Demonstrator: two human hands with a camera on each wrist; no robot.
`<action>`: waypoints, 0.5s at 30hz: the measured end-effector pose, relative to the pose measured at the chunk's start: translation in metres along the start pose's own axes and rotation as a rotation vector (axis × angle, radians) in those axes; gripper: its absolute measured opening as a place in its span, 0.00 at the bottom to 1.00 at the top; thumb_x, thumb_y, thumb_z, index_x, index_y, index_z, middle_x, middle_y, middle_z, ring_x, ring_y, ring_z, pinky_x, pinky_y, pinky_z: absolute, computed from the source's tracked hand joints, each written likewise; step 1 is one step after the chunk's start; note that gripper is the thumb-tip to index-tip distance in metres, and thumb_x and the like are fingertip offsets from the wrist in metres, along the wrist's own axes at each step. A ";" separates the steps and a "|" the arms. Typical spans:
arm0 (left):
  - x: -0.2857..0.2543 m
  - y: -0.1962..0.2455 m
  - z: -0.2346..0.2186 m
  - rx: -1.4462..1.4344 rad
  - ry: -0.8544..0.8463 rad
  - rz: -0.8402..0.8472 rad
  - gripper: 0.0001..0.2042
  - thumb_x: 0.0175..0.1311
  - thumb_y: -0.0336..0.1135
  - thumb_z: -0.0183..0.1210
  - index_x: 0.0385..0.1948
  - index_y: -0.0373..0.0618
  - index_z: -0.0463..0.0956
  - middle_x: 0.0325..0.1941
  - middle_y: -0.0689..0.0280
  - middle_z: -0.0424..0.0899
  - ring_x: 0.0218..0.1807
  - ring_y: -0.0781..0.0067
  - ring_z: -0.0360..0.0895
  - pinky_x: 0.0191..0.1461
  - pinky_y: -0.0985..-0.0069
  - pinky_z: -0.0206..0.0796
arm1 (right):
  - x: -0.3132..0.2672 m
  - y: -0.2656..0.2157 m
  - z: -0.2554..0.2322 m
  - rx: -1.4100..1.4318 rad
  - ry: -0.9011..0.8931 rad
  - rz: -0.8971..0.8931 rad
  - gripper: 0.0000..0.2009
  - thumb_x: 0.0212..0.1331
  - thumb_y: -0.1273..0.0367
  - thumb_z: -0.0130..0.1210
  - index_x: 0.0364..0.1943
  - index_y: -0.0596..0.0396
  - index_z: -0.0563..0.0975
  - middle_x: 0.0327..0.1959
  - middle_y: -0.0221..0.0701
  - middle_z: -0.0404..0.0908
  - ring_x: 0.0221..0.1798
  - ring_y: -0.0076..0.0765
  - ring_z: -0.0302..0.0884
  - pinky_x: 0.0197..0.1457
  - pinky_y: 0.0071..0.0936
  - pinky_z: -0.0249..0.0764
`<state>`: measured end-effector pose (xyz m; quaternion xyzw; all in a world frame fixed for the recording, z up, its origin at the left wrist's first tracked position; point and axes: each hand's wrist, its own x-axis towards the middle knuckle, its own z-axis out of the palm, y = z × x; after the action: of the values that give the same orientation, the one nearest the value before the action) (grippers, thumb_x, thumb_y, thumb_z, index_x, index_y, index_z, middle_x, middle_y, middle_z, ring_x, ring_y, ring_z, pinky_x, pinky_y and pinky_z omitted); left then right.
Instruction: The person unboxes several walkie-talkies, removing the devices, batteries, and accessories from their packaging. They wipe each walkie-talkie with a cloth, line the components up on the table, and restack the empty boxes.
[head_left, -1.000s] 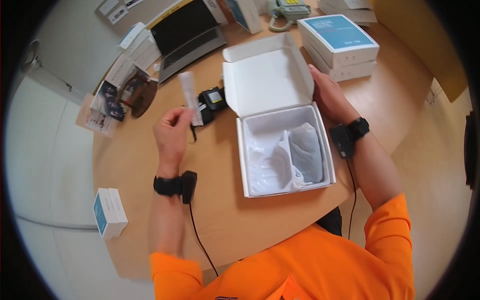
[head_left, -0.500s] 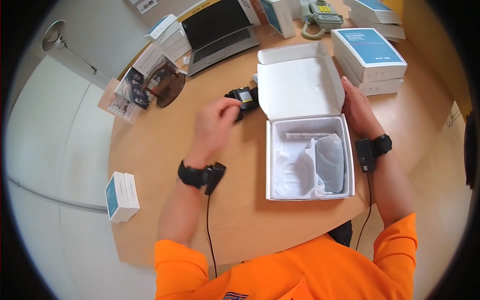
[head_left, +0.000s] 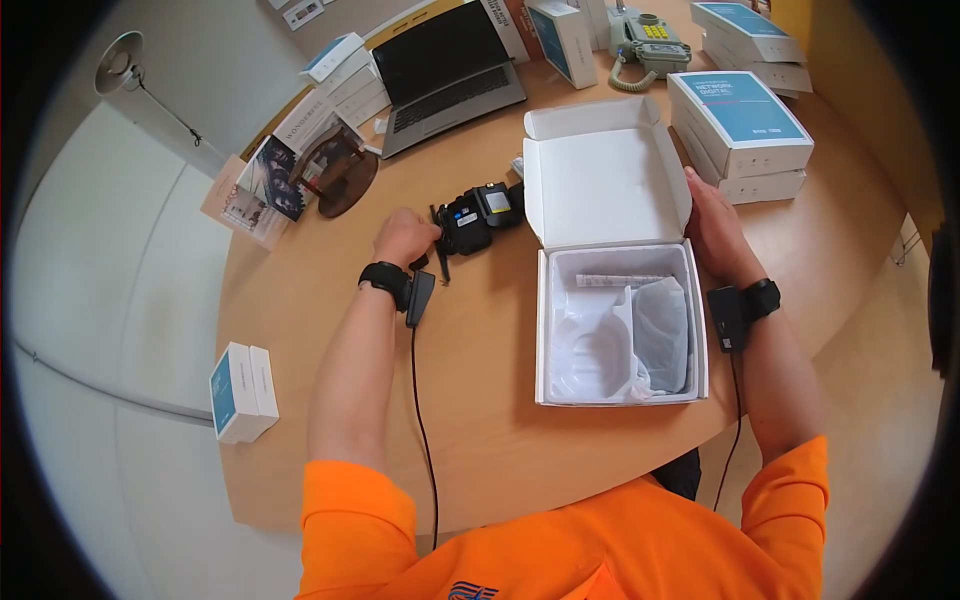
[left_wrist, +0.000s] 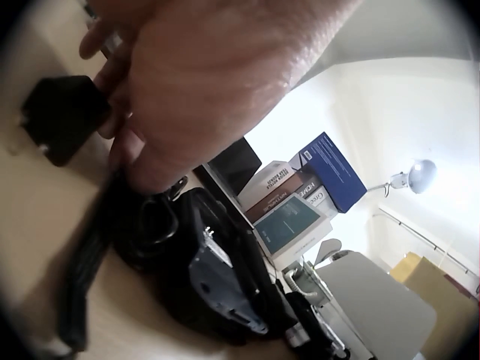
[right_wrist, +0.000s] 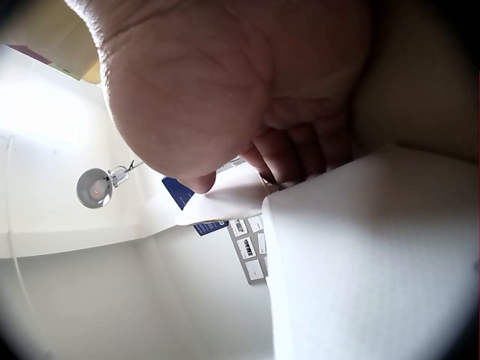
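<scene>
An open white box (head_left: 542,330) holds a moulded tray, with a folded paper strip (head_left: 625,281) at its back and a bagged item (head_left: 660,335) on its right side. My right hand (head_left: 718,230) rests against the right side of the raised lid (head_left: 605,185), fingers extended along it. Left of the box lie black devices (head_left: 467,226) with a coiled black cable (left_wrist: 150,225). The left hand (head_left: 405,240) pinches that cable at its left end, thumb and fingers together; a small black piece (left_wrist: 66,118) hangs by the fingers in the left wrist view.
Behind are a laptop (head_left: 445,85), a telephone (head_left: 652,45) and stacked white-and-blue boxes (head_left: 740,115). Brochures (head_left: 268,180) and a brown stand (head_left: 345,180) are at the back left. Small boxes (head_left: 243,392) stand at the left table edge. Thin cables trail from both wrists.
The left hand let go of the paper strip, which now lies in the box, and moved to the black cable beside the devices. My right hand stays by the lid.
</scene>
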<state>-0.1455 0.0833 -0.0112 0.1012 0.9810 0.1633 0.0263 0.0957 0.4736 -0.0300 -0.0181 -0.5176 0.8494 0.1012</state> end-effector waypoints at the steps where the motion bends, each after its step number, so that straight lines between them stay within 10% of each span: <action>1: 0.003 -0.001 0.000 -0.012 -0.021 -0.006 0.12 0.52 0.38 0.66 0.24 0.35 0.84 0.24 0.55 0.84 0.30 0.57 0.83 0.39 0.63 0.73 | -0.001 -0.001 0.000 -0.006 -0.014 0.009 0.20 0.78 0.55 0.43 0.53 0.58 0.77 0.45 0.28 0.84 0.46 0.24 0.81 0.51 0.25 0.77; 7: -0.012 -0.001 -0.013 -0.399 0.340 0.140 0.10 0.60 0.35 0.64 0.23 0.37 0.82 0.24 0.59 0.85 0.27 0.70 0.81 0.33 0.71 0.71 | 0.003 0.005 0.003 0.040 0.057 -0.003 0.21 0.78 0.54 0.44 0.52 0.56 0.78 0.43 0.26 0.84 0.41 0.21 0.80 0.46 0.23 0.76; 11: -0.058 0.047 -0.057 -1.161 0.142 0.477 0.05 0.74 0.32 0.56 0.45 0.46 0.74 0.38 0.61 0.86 0.26 0.82 0.73 0.30 0.82 0.67 | 0.006 0.009 -0.004 0.004 0.027 -0.001 0.21 0.78 0.53 0.43 0.53 0.55 0.79 0.42 0.26 0.84 0.40 0.19 0.79 0.46 0.22 0.76; 15: -0.132 0.136 -0.060 -1.185 -0.061 0.633 0.04 0.75 0.31 0.56 0.45 0.44 0.73 0.37 0.60 0.85 0.29 0.81 0.78 0.33 0.84 0.71 | 0.004 0.006 -0.001 -0.019 0.037 0.012 0.21 0.78 0.53 0.43 0.53 0.56 0.79 0.43 0.26 0.84 0.41 0.20 0.80 0.48 0.21 0.76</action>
<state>0.0049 0.1632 0.0919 0.3571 0.6474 0.6710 0.0559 0.0906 0.4730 -0.0355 -0.0377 -0.5236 0.8446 0.1055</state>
